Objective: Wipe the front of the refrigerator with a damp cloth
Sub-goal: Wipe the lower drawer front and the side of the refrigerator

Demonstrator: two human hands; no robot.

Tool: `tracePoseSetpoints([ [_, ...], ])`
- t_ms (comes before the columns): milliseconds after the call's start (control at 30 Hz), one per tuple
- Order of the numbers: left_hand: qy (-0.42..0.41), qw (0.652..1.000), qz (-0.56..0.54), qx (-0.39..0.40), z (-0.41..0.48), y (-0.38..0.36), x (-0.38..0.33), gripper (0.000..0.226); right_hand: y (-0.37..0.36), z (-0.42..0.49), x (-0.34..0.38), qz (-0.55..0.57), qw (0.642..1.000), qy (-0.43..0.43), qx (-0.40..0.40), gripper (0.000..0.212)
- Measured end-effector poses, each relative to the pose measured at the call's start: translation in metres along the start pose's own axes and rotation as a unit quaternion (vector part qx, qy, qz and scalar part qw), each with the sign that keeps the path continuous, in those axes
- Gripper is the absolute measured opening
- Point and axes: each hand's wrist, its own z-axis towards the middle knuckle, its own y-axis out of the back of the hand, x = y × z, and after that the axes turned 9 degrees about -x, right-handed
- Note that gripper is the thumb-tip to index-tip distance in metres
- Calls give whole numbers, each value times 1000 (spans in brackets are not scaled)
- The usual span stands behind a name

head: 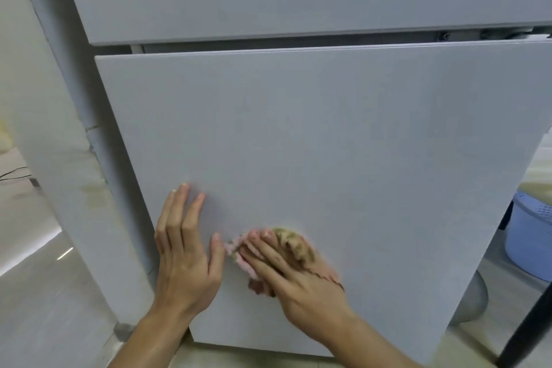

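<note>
Cloth (294,243) pressed on refrigerator door (328,143) under flat right hand (298,281); left hand (185,263) flat, empty.

A: How's the light?
B: Soft, even; a faint shadow sits just right of the left hand (185,251), and a bright streak (64,253) lies on the floor (44,314) to its left.
A: Sharpness?
B: The right hand (298,276) and cloth (294,243) smear; refrigerator door (328,143) edges above them bow.

No readable text, labels, brands or numbers.
The grey refrigerator door (313,134) shows as a plain panel without lettering; low on that door, the cloth (294,243) has a blurred mottled pattern that is probably not print.
</note>
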Motion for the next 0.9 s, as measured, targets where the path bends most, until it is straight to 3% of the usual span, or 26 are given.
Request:
tracePoseSetpoints([
  [100,-15,999,20,24,6,4,5,76,11,-7,-19,35,998,-13,-47,79],
  [233,-26,999,27,7,10,3,6,75,61,26,-80,45,953,-165,-249,50],
  [367,-17,1000,21,6,12,3,6,76,101,92,-114,18,874,-326,-361,55],
  [433,-15,1000,9,8,12,5,7,75,100,122,-96,9,857,-362,-367,64],
  [567,-5,999,-32,3,13,13,17,69,61,135,-43,-16,934,-221,-279,56],
  [667,26,998,-52,-1,15,22,28,70,18,83,-5,-5,996,4,-84,69],
  [767,48,998,-36,20,14,31,36,77,-1,19,6,-53,980,162,101,72],
  [833,54,997,-30,36,13,37,39,78,0,7,4,-37,980,162,106,64],
  [900,60,996,-35,54,13,41,41,78,3,20,1,-19,992,123,29,59],
])
